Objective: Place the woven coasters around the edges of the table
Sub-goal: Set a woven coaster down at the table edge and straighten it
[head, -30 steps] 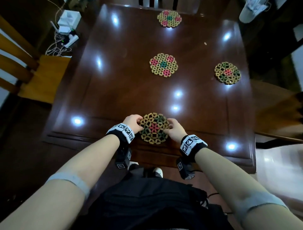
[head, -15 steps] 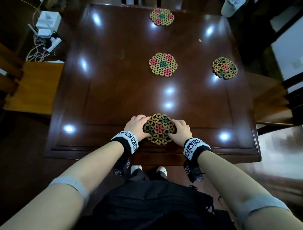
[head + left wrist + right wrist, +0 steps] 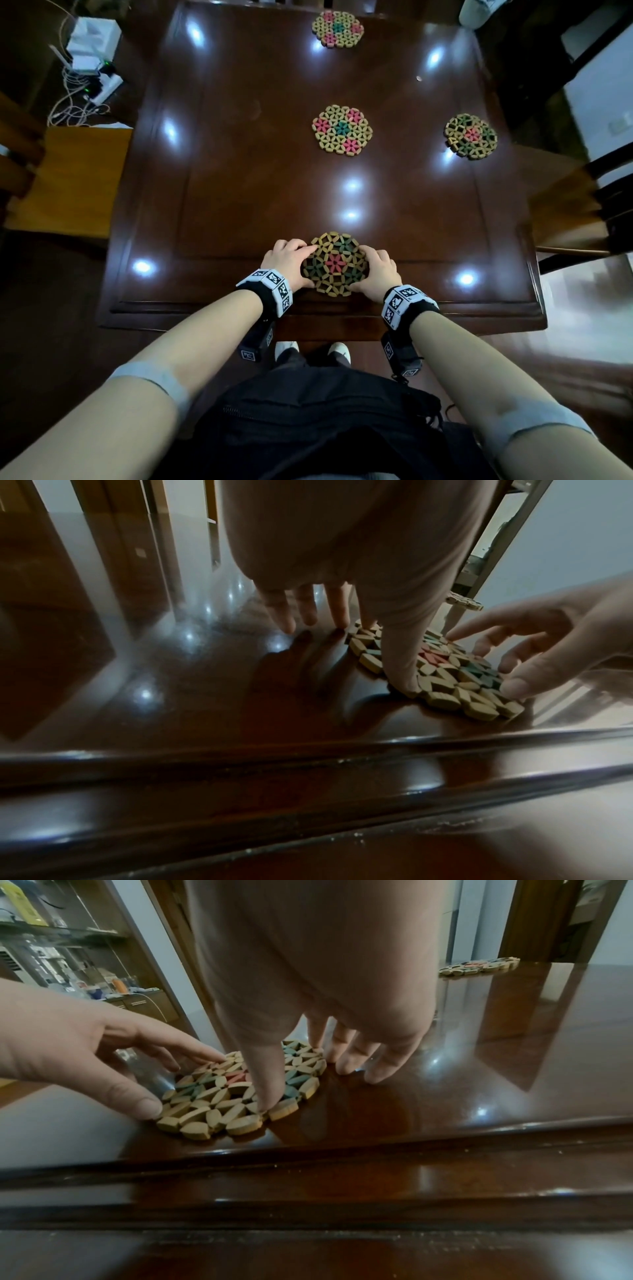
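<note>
Four round woven coasters lie on the dark glossy wooden table (image 3: pixel 239 171). The near coaster (image 3: pixel 335 263) (image 3: pixel 455 685) (image 3: pixel 212 1104) lies flat by the front edge. My left hand (image 3: pixel 287 262) (image 3: pixel 377 615) touches its left side, thumb on top and fingers straight on the table. From the other side my right hand (image 3: pixel 376 270) (image 3: pixel 308 1015) does the same. A second coaster (image 3: pixel 341 129) sits mid-table, a third (image 3: pixel 337 29) at the far edge, and the last one (image 3: pixel 471 136) (image 3: pixel 479 965) near the right edge.
A wooden chair (image 3: pixel 68 185) stands at the table's left and another chair (image 3: pixel 582 205) at its right. A white router with cables (image 3: pixel 92 44) lies on the floor at the far left. A small speck (image 3: pixel 418 78) sits on the table's far right.
Both hands stay on the near coaster, which remains by the front edge. The head view has shifted slightly; the other coasters have not moved.
</note>
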Demonstrator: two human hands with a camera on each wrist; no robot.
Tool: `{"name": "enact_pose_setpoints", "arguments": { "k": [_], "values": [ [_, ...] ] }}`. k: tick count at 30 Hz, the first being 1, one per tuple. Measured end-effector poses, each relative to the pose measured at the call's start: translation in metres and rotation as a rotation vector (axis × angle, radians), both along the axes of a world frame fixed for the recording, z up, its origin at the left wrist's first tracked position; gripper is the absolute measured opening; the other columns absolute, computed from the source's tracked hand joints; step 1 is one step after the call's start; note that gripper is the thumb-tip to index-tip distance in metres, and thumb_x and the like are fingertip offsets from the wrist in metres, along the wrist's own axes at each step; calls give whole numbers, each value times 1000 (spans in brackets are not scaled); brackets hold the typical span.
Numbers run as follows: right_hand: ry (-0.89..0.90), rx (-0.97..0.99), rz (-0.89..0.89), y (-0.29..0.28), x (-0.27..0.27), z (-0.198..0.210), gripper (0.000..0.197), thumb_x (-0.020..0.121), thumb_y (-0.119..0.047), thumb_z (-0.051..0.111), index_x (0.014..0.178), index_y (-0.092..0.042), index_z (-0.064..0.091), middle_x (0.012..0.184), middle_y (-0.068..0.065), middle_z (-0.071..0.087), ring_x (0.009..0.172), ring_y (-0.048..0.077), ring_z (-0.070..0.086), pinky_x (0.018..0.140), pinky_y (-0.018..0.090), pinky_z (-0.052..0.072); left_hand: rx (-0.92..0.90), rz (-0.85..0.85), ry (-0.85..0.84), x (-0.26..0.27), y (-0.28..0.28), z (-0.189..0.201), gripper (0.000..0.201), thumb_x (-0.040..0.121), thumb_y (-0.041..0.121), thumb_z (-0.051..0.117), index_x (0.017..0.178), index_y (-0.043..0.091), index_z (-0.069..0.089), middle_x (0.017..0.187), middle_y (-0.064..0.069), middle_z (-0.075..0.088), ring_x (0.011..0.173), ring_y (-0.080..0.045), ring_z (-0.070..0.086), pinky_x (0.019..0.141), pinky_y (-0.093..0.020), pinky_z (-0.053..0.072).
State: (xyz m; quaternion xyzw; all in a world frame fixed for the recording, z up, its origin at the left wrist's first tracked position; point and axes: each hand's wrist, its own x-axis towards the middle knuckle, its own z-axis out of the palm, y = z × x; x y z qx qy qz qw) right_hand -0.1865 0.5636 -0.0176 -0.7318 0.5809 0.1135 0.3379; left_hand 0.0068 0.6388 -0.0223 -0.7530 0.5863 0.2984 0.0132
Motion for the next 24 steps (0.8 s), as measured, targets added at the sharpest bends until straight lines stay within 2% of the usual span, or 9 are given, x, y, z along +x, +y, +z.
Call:
{"name": "enact_pose_setpoints", "arguments": {
  "k": [8,24],
  "values": [
    [-13,34,22,-8,-5,2,87,68,-24,81,140,-33,34,136,4,40,131,29,35,105,47,40,14,23,10,-2,1,0,83,75,46,73,145,34,31,149,8,35,134,-24,29,105,-39,34],
    [-11,26,51,-4,-7,1,88,62,-28,85,135,-32,37,131,4,44,128,28,38,103,47,42,31,25,24,-2,6,2,84,73,45,74,144,34,32,148,6,35,134,-25,29,106,-40,33]
  ]
}}
